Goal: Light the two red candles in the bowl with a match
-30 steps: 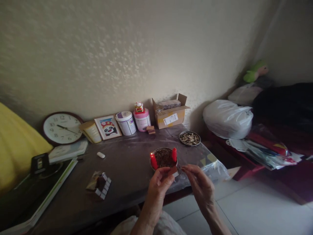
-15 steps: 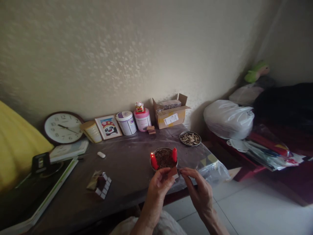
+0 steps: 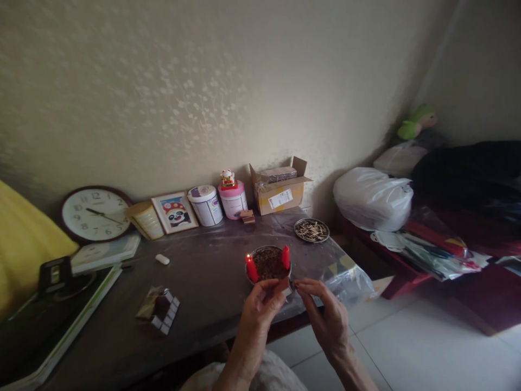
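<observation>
My left hand [image 3: 260,307] is closed around a small matchbox [image 3: 284,284], held just in front of a round bowl [image 3: 268,263] of dark matter. Two red candles stand in that bowl: the left candle [image 3: 251,268] is lit, the right candle [image 3: 285,257] is not. My right hand [image 3: 321,309] pinches something thin at the matchbox's right end; it is too small to name. Both hands hover over the near edge of the dark table [image 3: 203,288].
A metal dish of matchsticks [image 3: 311,230] sits at the table's right. A stack of matchboxes [image 3: 163,315] lies at the left front. Along the wall stand a clock [image 3: 94,214], panda picture [image 3: 175,212], two tubs and a cardboard box [image 3: 279,191]. Bags and clutter fill the right.
My right hand moved left, closing the gap until its fingertips meet the matchbox. The left hand kept its hold. The view shifted slightly.
</observation>
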`<state>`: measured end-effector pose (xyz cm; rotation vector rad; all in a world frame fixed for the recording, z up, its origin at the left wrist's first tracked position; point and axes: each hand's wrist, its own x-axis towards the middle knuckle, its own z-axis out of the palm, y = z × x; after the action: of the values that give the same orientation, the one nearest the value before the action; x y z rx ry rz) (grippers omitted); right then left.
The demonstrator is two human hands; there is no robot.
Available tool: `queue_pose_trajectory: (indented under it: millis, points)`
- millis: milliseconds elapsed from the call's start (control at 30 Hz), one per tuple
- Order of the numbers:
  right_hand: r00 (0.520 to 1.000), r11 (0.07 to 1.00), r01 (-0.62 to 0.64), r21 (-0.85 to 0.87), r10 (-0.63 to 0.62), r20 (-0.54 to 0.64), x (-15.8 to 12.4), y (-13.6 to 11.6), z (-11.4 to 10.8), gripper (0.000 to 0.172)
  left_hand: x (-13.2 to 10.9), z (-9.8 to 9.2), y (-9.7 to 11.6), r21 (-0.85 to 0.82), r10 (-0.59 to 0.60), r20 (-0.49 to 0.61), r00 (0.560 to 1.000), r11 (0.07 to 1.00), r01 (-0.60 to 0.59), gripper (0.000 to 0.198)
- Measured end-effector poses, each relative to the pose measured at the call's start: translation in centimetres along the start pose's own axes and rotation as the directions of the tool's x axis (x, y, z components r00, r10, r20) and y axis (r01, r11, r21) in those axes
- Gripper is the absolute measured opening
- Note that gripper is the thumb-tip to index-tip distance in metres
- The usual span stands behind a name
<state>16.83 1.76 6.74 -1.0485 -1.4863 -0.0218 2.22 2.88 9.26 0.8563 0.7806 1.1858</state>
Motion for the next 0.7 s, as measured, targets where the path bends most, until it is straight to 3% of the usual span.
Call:
queue_pose_trajectory:
  millis: [700]
  points:
    - [1.0, 1.0, 0.014, -0.01, -0.015, -0.019, 0.09, -0.04, -0.08, 0.011, -0.13, 0.08, 0.04, 0.019, -0.015, -0.008, 1.0, 1.0, 0.015, 0.025]
